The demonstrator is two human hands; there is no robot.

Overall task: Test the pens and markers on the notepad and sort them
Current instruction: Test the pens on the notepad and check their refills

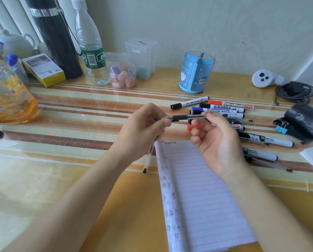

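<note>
The gel pen [186,117] is pinched by both hands, left [144,124] and right [217,140]; the cap should be pulled straight toward nine o'clock above the notepad [197,188].

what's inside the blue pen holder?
The blue pen holder looks empty: through its translucent wall only the inner dividers show, no pens. The bottom of its compartments is hard to see. The markers lie on the table in front of it.

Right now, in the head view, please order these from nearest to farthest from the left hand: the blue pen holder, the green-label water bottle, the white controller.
From the left hand:
1. Green-label water bottle, behind it, to the left.
2. Blue pen holder, behind, to the right.
3. White controller, far right.
</note>
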